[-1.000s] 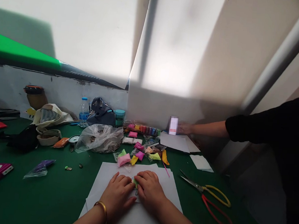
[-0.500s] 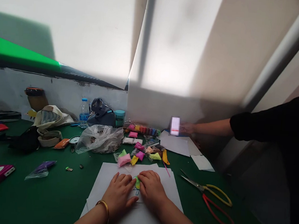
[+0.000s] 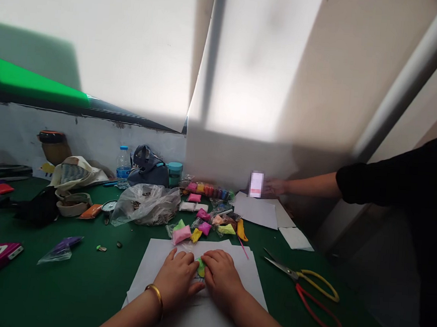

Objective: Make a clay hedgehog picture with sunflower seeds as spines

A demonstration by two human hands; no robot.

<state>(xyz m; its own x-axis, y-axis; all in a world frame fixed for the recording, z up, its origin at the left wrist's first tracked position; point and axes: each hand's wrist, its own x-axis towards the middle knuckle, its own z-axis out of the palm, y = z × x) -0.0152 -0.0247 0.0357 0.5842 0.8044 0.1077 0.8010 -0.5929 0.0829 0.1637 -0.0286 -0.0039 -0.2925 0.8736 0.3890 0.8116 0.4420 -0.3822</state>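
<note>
A small flat patch of green and yellow clay (image 3: 201, 268) lies over a drawing on a stack of white paper (image 3: 146, 264). My left hand (image 3: 179, 277), a gold bangle at its wrist, rests on the sheet with fingers spread and its thumb apart; its index fingertip reaches the clay's left edge. From the right, my right hand (image 3: 224, 275) has its fingers bent and pressed together at the clay, partly covering it. Most of the drawn lines are hidden under the hands.
Scissors (image 3: 296, 276) lie partly open at the right. Behind the paper are several clay packets (image 3: 181, 234) and a plastic bag (image 3: 147, 206). A bottle (image 3: 123, 167) stands farther back. At the back right, another person's hand (image 3: 277, 187) is by a blurred phone (image 3: 256, 184).
My left hand has shifted slightly right, and its thumb now covers more of the drawn lines below the clay. My right hand stays nearly still.
</note>
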